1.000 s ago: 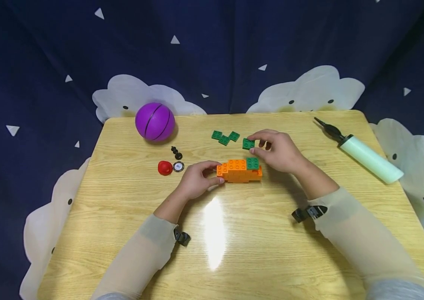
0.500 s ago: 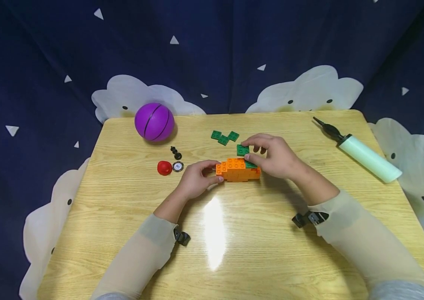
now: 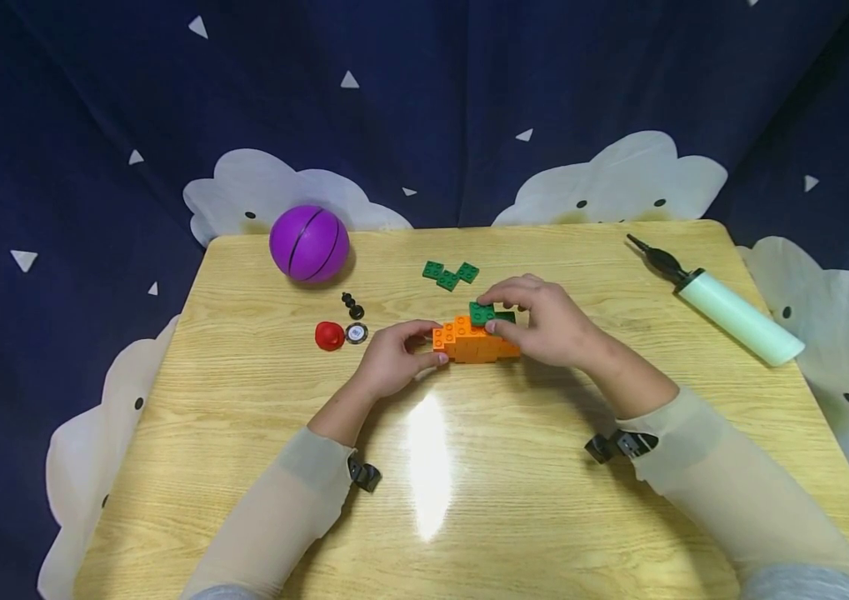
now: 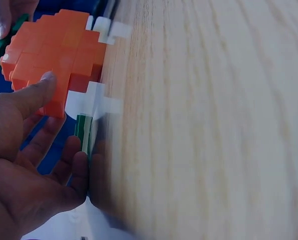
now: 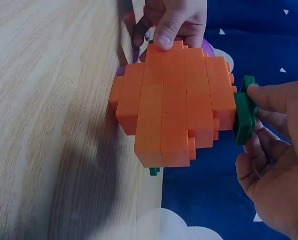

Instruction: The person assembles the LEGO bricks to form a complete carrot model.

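Note:
A stepped build of orange toy bricks (image 3: 475, 348) stands on the table between my hands. My left hand (image 3: 392, 361) grips its left end, with the thumb on the near face. Over its top, my right hand (image 3: 553, 323) pinches a square studded green brick (image 3: 481, 314) between thumb and fingers. A second green brick (image 3: 505, 317) sits on the build's right part, partly behind that thumb. In the right wrist view the two green bricks overlap along the studded top, the nearer one (image 5: 243, 119) slightly tilted. Just behind the build lie several loose green bricks (image 3: 448, 280).
Left of the build are a red cap-shaped piece (image 3: 330, 336), a poker chip (image 3: 357, 333) and a black chess-pawn-like piece (image 3: 352, 306). A purple ball (image 3: 309, 244) rests at the back left. A hand pump (image 3: 739, 317) lies at the right side of the wooden table (image 3: 514, 500).
My right hand has moved left and down with the pinched green brick, from behind the build to its top. My left hand stays on the build's left end.

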Demonstrator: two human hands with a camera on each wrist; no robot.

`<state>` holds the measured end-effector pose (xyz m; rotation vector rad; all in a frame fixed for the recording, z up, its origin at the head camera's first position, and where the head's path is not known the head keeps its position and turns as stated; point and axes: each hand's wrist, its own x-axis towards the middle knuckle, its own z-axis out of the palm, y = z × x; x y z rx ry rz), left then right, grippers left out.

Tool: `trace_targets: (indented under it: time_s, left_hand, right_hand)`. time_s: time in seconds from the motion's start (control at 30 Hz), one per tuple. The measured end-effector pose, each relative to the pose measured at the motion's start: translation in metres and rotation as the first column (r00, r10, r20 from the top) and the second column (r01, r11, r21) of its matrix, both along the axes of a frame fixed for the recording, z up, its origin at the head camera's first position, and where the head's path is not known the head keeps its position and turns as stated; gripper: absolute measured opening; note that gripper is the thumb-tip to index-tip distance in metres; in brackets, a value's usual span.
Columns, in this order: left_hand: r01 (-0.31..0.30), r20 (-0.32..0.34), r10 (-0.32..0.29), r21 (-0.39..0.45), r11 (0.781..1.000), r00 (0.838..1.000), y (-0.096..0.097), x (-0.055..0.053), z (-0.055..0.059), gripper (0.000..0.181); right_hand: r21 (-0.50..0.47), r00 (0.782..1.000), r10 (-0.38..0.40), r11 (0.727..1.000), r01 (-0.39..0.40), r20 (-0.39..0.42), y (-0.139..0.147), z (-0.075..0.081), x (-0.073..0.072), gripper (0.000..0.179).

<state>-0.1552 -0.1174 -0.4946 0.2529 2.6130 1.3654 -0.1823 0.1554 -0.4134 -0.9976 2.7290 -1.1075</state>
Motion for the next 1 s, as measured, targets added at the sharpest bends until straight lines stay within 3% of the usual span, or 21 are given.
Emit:
trace_targets:
  time_s: [1.0]
  left_hand:
    - [0.0,0.02,0.0,0.017,1.0,1.0,-0.0002,0.001,0.0005,0.044]
  right_hand:
    - [0.005,1.0,0.02,1.0,-0.02,-0.015,-0.0037,-0.0094,0.0056,0.03]
